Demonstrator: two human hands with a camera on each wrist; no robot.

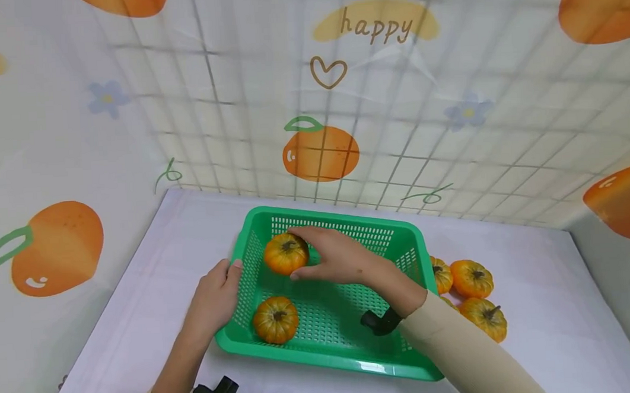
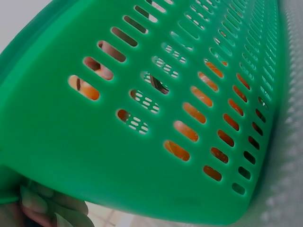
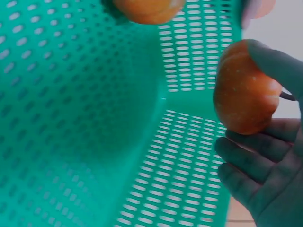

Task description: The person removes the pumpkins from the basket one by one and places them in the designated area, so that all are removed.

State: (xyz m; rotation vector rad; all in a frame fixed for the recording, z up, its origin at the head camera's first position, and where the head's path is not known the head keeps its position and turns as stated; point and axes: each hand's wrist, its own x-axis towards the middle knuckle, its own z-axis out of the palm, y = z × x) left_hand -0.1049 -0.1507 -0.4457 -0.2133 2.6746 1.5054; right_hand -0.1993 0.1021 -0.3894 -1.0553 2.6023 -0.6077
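A green plastic basket with slotted walls stands on the table. My right hand reaches into it and grips a small orange pumpkin between thumb and fingers, near the far left corner; the right wrist view shows this pumpkin held above the basket floor. Another small pumpkin rests inside at the near left. With thumb over the rim and fingers outside, my left hand holds the basket's left side. In the left wrist view its fingertips show below the rim.
Several small pumpkins sit on the white tabletop just right of the basket, partly hidden by the right forearm. Behind the table rises a wire grid covered with a printed sheet; a printed sheet also lines the left side.
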